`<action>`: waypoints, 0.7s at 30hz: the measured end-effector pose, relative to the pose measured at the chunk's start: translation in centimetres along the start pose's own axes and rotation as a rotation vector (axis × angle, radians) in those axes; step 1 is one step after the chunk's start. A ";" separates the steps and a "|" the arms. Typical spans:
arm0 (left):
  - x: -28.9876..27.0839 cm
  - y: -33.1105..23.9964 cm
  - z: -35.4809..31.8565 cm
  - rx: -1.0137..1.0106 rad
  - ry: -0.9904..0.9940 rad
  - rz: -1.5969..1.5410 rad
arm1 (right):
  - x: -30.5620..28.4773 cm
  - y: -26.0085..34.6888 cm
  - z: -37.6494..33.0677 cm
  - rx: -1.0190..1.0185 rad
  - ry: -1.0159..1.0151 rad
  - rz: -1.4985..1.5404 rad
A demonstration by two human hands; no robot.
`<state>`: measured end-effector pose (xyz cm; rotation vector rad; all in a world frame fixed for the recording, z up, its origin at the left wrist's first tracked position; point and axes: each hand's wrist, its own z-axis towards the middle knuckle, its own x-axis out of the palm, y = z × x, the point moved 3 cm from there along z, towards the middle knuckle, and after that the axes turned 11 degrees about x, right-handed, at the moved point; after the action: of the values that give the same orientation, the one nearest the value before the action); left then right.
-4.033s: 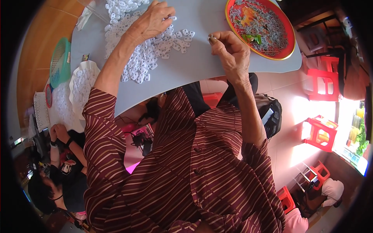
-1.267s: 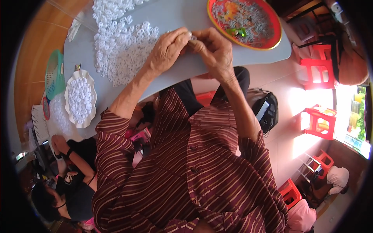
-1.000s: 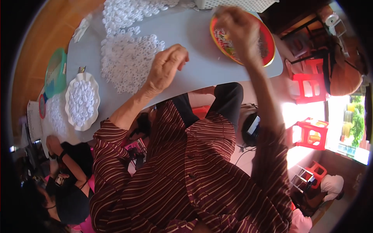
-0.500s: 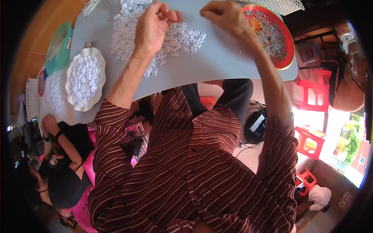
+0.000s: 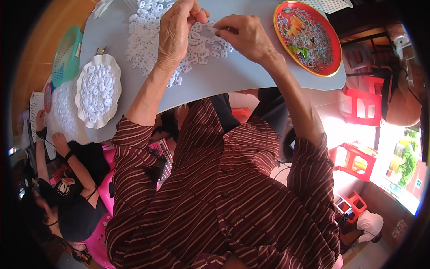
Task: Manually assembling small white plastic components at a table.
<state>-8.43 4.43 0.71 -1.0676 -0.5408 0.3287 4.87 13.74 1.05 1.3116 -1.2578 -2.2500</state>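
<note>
My left hand (image 5: 175, 33) is raised over a spread pile of small white plastic pieces with holes (image 5: 145, 49), its fingers curled together; whatever they hold is hidden. To its right, my right hand (image 5: 246, 36) reaches leftward over the pile's right edge. Its thumb and forefinger are pinched beside some white pieces, and I cannot make out what is between them. On the right of the grey table (image 5: 237, 74), a red round tray (image 5: 332, 67) with a gold rim holds many tiny silvery metal parts. A scalloped white dish (image 5: 104, 120) of white pieces stands on the left.
A green plastic basket (image 5: 67, 49) and a clear bag of white pieces (image 5: 66, 107) lie at the left edge. A white perforated basket (image 5: 329, 5) stands at the far right. Another person's arm (image 5: 80, 168) rests near the left side. Red stools (image 5: 365, 107) stand at right.
My right hand has moved left, from beside the red tray to the pile near my left hand. The tray shows more fully and sits slightly turned. At left, the other person's arm has reached out.
</note>
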 end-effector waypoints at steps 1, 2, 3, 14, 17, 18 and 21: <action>0.3 -0.1 -0.1 0.009 -0.002 0.072 | -0.3 -0.2 -0.4 0.006 -0.006 0.001; 0.3 0.1 -0.1 0.005 0.006 0.071 | -0.7 -0.4 -0.7 -0.007 -0.031 -0.030; 0.3 0.4 -0.1 0.019 0.037 0.075 | -1.0 -0.7 -1.1 -0.020 -0.056 -0.061; 0.8 1.0 -0.9 -0.014 0.081 0.130 | -2.2 -1.8 -2.4 -0.078 -0.118 -0.396; 0.9 1.1 -1.1 0.005 0.125 0.157 | -1.6 -1.2 -1.3 -0.076 -0.058 -0.357; 0.8 1.1 -1.1 0.006 0.128 0.171 | -1.3 -1.1 -1.0 -0.086 -0.020 -0.367; 0.8 1.3 -1.0 0.006 0.147 0.193 | -0.8 -1.8 0.4 0.004 0.091 -0.372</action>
<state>-7.20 4.64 -0.59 -1.1312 -0.3061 0.4171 5.42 15.53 0.18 1.7506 -1.0580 -2.3898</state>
